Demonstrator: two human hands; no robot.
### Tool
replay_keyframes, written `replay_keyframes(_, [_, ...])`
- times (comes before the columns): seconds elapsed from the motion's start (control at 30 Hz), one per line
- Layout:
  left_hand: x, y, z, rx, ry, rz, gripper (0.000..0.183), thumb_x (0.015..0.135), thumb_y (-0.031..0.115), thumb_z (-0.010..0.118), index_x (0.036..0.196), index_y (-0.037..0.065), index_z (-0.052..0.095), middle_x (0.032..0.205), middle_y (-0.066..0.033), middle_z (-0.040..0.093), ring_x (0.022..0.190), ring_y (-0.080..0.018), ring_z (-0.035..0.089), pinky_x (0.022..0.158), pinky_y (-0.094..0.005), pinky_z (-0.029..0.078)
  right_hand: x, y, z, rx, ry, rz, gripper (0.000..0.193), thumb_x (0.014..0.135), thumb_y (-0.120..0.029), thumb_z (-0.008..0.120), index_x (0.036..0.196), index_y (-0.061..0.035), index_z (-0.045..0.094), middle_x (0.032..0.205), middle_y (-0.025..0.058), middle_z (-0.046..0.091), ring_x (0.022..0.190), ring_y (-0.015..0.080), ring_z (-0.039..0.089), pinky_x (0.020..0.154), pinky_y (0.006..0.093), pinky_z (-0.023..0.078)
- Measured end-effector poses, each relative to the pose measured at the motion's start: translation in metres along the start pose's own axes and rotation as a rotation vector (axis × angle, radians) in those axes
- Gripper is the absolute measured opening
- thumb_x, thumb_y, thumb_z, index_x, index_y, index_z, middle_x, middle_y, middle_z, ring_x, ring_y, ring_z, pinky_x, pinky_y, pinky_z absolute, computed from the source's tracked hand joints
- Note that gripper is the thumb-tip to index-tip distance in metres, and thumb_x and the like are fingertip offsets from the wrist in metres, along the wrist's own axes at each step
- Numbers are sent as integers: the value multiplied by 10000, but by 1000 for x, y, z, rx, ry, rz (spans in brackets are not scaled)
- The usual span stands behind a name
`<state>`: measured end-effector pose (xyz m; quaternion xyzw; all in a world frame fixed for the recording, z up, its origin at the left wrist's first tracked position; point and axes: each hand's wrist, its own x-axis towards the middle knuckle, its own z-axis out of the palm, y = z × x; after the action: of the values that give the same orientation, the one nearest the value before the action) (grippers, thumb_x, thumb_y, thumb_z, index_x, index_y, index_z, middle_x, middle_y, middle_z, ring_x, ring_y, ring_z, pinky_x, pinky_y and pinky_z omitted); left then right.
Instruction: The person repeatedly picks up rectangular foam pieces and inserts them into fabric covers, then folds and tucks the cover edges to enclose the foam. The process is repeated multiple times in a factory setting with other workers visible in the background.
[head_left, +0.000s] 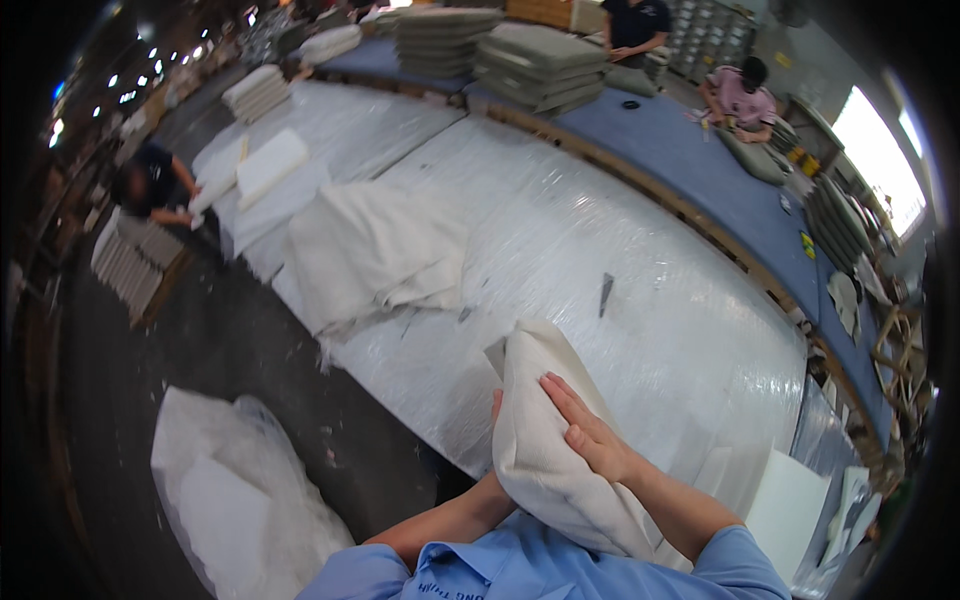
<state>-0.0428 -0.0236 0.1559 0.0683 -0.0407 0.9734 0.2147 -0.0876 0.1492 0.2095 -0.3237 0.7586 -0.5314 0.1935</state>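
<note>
A cream fabric-covered cushion (545, 440) is tilted up in front of my chest, over the near edge of the plastic-covered table. My right hand (595, 440) presses against its right face with the fingers stretched along the fabric. On the opposite side is my left hand (497, 405), mostly hidden by the cushion, with only a bit of the fingers showing. The cushion is held between my two hands. A small greyish flap (496, 355) sticks out at its upper left edge. Farther along the table lies a crumpled cream cloth (375, 250).
A dark pointed object (606, 295) lies on the plastic-covered table (700, 330). Behind runs a blue worktable (670, 150) with stacked grey-green cushions (540, 65) and two people. Another person (155, 185) stands at left. A plastic bag of white material (230, 500) sits on the floor.
</note>
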Motion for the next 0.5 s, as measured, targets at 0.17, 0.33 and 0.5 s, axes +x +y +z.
replay_keyframes(0.17, [40, -18, 85, 717, 254, 29, 789, 1097, 624, 266, 1676, 94, 182, 1655, -186, 294, 1504, -325, 364, 1248, -438, 305, -10, -37, -15, 15, 328, -262, 889, 1056, -652, 325, 1671, -22, 198, 1735, 251, 124, 1622, 387, 91, 1297, 474, 76])
replay_keyframes(0.33, [36, -22, 44, 1398, 274, 136, 820, 1108, 542, 342, 1691, 66, 15, 1751, -158, 96, 1612, -290, 112, 1299, -391, 139, -20, -3, 27, 464, 610, -151, 923, 1064, -693, 269, 1685, -32, 95, 1759, 175, 76, 1630, 305, 53, 1304, 432, 59])
replay_keyframes(0.5, [27, -33, 33, 1319, 306, -80, 749, 1129, 484, 308, 1692, 79, 25, 1737, -150, 146, 1595, -286, 180, 1284, -397, 213, -38, 19, 51, 751, 724, -106, 913, 1070, -699, 256, 1690, -52, 78, 1758, 132, 108, 1622, 266, 89, 1305, 404, 88])
